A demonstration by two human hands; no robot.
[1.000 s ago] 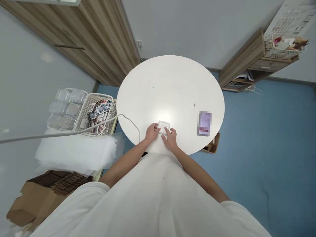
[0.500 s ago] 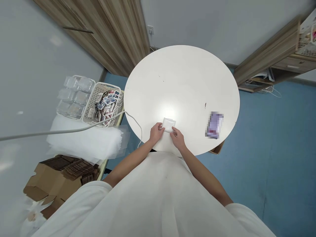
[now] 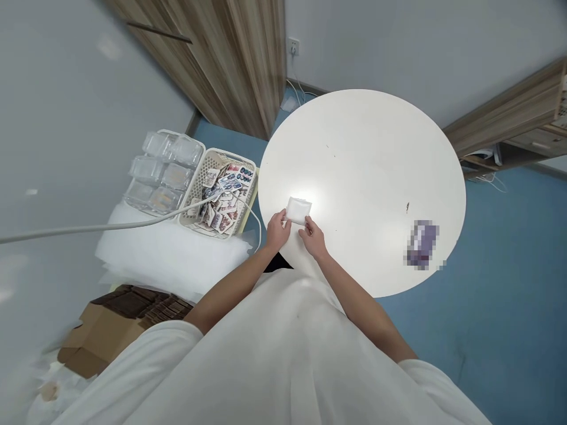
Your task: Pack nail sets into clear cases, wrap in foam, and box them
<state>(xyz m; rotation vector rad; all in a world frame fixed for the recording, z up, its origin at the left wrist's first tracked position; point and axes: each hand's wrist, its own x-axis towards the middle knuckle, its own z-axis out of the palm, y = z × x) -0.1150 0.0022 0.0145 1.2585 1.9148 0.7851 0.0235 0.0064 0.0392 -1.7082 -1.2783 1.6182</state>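
Note:
A small, flat white packet [image 3: 298, 211], roughly square with a translucent-looking wrap, is held over the near left part of the round white table [image 3: 363, 141]. My left hand [image 3: 278, 231] pinches its lower left corner between thumb and fingers. At the lower right corner, the fingers of my right hand [image 3: 312, 237] are closed on the same packet. What is inside the packet cannot be made out.
Left of the table stand a white basket [image 3: 188, 221] of printed cards and another with clear plastic boxes [image 3: 146, 169]. White sheets [image 3: 172, 254] and brown cardboard boxes [image 3: 101, 333] lie nearer me. A grey cable [image 3: 110, 226] crosses there. A blurred purple item [image 3: 423, 243] rests on the table's right.
My view has swung left, so the table and baskets appear farther right. Both hands still hold the packet, which is now nearer the table's left edge.

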